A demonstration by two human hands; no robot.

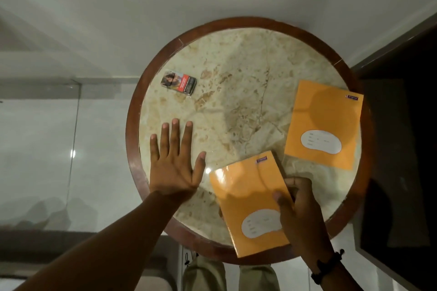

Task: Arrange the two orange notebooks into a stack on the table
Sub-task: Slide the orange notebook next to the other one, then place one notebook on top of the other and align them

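**Head view: two notebooks apart on a round table**

Head camera looks down on a round marble-topped table with a dark wooden rim; its near edge is partly covered by the arms. One flat orange paper-covered notebook lies at the right side, long axis running away from the person and leaning slightly right, label oval nearest the person; the label writing is too faint to read. A second orange notebook sits tilted at the near edge, top leaning left, overhanging the rim. The right hand grips its right edge, thumb on the cover, fingers hidden beneath. The left hand rests flat, fingers spread, holding nothing. A small printed cigarette pack lies far left.
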